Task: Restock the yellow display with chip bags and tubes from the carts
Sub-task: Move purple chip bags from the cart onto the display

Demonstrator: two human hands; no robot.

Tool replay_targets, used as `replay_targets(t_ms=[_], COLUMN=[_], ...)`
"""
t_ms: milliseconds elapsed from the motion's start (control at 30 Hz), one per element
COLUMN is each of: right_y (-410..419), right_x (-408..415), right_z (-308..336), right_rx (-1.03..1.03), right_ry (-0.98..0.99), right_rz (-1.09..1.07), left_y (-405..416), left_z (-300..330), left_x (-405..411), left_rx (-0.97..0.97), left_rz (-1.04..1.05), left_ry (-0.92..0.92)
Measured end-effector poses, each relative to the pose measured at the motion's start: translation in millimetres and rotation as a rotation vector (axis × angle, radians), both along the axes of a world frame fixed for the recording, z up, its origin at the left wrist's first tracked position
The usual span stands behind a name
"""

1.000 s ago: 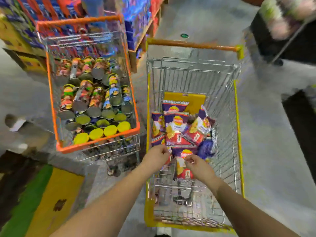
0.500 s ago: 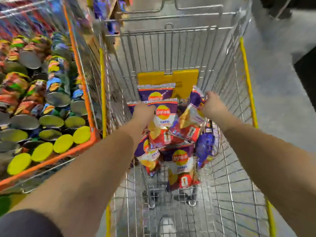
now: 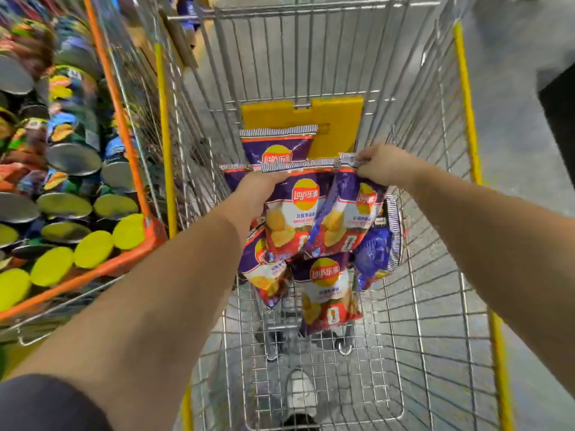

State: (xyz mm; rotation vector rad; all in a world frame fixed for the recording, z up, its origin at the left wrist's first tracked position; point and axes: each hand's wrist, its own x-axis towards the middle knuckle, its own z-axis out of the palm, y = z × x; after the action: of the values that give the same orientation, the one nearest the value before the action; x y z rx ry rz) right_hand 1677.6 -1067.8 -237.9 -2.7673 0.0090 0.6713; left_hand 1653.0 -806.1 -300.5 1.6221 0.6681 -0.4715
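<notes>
Both hands are inside the yellow cart [image 3: 463, 88], each gripping a chip bag by its top seam. Left hand [image 3: 259, 194] curls its fingers round the upper left corner of the left bag [image 3: 294, 219]; right hand [image 3: 381, 166] pinches the striped top edge of the right bag [image 3: 345, 222]. These two purple bags hang side by side, touching, raised above the others.

Left to right:
- Orange cart [image 3: 124, 119] stands at the left edge, just beside the yellow cart. It is packed with tubes [image 3: 74, 160] lying with their ends toward the camera, some ends silver foil, the nearest row with yellow-green lids [image 3: 93, 248].
- Yellow cart fills the centre and right, its wire floor [image 3: 420, 353] showing in the near part.
- More bags lie beneath the held pair: one at lower left [image 3: 261, 272], one at centre [image 3: 326, 290], one darker blue pack [image 3: 378, 250] at the right against the wire side. Another bag [image 3: 280, 147] stands behind, leaning on the yellow flap [image 3: 336, 119] at the far end.
- A shoe [image 3: 300, 390] shows through the floor mesh at the bottom.
- Grey floor [image 3: 513, 119] lies to the right of the cart
</notes>
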Motion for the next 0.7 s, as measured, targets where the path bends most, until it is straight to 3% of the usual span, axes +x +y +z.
replay_targets(t_ms=[200,300,600,700], right_y=[17.0,32.0,135.9,192.7], right_x=[-34.7,-57.8,-123.5,-164.6], right_z=[48.5,79.4,289.2,352.2], right_rx=[-0.069,-0.051,-0.155,-0.137], right_ry=[-0.103,-0.274,-0.721,-0.784], right_rz=[0.327,0.416,0.616,0.706], left_y=[0.6,7.8,102.4,158.7], left_z=[63.7,107.1,312.9,369.5], left_x=[-38.3,-54.5,-135.6,-189.5], left_rx=[0.000,0.066,-0.076,-0.003], left_rz=[-0.064,-0.051,0.077,0.152], left_ry=[-0.066,-0.195,-0.539,-0.691])
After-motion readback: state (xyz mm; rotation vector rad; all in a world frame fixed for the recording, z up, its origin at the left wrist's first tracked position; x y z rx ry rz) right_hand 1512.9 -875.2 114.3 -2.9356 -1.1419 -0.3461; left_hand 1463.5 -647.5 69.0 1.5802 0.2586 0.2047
